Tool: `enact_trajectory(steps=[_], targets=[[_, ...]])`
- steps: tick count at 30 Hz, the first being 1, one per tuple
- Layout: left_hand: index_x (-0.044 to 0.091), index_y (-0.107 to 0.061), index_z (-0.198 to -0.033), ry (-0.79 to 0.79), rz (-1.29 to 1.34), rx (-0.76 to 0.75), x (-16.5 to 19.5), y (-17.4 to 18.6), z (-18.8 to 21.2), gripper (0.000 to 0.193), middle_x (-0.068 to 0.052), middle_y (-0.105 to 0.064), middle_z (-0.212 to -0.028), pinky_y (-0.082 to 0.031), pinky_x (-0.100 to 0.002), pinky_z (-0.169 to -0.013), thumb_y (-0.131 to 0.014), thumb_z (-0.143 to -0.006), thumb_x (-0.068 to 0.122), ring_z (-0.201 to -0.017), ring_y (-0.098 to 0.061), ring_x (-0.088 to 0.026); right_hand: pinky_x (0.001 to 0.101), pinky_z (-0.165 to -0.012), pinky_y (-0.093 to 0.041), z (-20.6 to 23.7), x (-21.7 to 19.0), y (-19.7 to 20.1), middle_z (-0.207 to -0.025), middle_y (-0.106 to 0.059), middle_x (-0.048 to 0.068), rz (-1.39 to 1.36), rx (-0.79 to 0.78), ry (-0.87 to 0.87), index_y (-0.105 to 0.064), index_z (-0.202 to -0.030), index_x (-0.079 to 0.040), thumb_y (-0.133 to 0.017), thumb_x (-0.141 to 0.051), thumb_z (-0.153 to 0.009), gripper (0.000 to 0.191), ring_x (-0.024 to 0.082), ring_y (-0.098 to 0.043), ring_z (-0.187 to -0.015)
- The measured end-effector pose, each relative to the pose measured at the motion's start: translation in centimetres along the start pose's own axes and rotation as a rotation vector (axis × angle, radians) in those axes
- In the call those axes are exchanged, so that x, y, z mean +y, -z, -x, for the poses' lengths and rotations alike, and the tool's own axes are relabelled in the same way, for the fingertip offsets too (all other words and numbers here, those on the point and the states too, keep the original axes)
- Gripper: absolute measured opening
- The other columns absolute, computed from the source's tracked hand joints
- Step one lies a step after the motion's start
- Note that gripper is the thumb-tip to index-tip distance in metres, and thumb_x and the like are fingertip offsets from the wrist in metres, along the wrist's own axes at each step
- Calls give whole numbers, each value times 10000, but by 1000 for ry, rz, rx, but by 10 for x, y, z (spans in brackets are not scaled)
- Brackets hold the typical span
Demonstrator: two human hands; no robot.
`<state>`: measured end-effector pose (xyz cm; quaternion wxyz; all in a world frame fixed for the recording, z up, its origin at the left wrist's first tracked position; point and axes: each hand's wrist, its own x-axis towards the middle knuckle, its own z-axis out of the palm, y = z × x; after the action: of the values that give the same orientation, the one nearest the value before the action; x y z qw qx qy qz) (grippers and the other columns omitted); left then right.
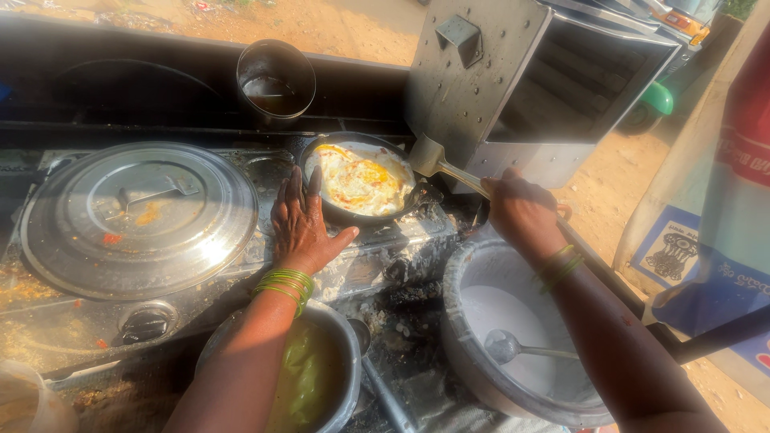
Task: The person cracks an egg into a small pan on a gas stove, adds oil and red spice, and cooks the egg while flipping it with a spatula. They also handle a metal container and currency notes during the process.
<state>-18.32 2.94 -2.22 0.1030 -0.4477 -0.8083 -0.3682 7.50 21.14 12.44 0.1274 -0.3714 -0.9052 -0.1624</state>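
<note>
Right hand point(523, 210) is closing its grip around the handle of a metal spatula point(437, 163), fingers fully wrapped; the spatula's long axis is running from the hand up and to the left, its flat blade sitting at the right rim of the small dark frying pan point(409, 199). Left hand point(301, 224) is lying flat and open on the stove top, fingers spread, holding nothing, fingertips just beside the pan's left rim, possibly touching it, cannot tell. Pan is sitting between the two hands, holding a whitish egg-like round point(359, 178) with yellow and reddish streaks. The blade is nearer the food than the left hand, coming in from the right. On the bench left of the pan, a big round metal lid point(138, 216) is covering a vessel. Near the left forearm a pot point(346, 377) is holding greenish-yellow liquid. Under the right forearm a large pot point(457, 321) is holding white batter with a ladle point(513, 348) lying in it. Behind the pan, a dark metal cup point(276, 80) with some dark liquid.
</note>
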Motion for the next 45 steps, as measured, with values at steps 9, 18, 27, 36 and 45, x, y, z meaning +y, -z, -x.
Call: enact_trajectory(steps=[9, 18, 27, 36, 45], targets=[[198, -12, -1613, -56, 39, 78, -3, -2, 1, 1295, -231, -42, -1662, -128, -598, -1214, -853, -692, 547, -1525, -80, -446, 455, -786, -544, -31, -9, -42, -1169, -624, 101, -168, 10, -61, -699, -1301, -297, -523, -139, -1010, 375, 331, -682, -895], [198, -27, -1609, -41, 60, 91, -3, -2, 1, 1282, -235, -53, -1658, -140, -587, -1209, -847, -687, 547, -1511, -114, -455, 442, -785, -561, -62, -29, -56, -1146, -651, 59, -224, 119, 78, -694, -1296, -301, -647, -137, -911, 421, 316, -690, -948], [148, -90, -1619, -97, 33, 175, -3, 0, 2, 1237, -274, -110, -1647, -139, -581, -1206, -773, -731, 672, -1510, -132, -455, 433, -740, -565, -52, -38, -18, -1154, -674, 78, -284, 238, 133, -715, -1280, -242, -653, -164, -932, 362, 320, -701, -882], [181, -128, -1632, -119, 15, 154, -6, -5, 4, 1187, -242, -132, -1662, -161, -559, -1224, -703, -772, 764, -1529, -135, -428, 426, -739, -553, -9, 10, 47, -1012, -695, 116, 63, -60, -39, -755, -1111, -179, -606, -173, -960, 212, 295, -704, -863], [203, -132, -1621, -134, -16, 160, -3, -3, 5, 1171, -213, -139, -1661, -180, -557, -1229, -717, -766, 748, -1516, -155, -421, 430, -692, -557, 6, -7, 52, -1054, -674, 115, 118, -106, -16, -743, -977, -135, -511, -140, -1001, 233, 295, -703, -847]])
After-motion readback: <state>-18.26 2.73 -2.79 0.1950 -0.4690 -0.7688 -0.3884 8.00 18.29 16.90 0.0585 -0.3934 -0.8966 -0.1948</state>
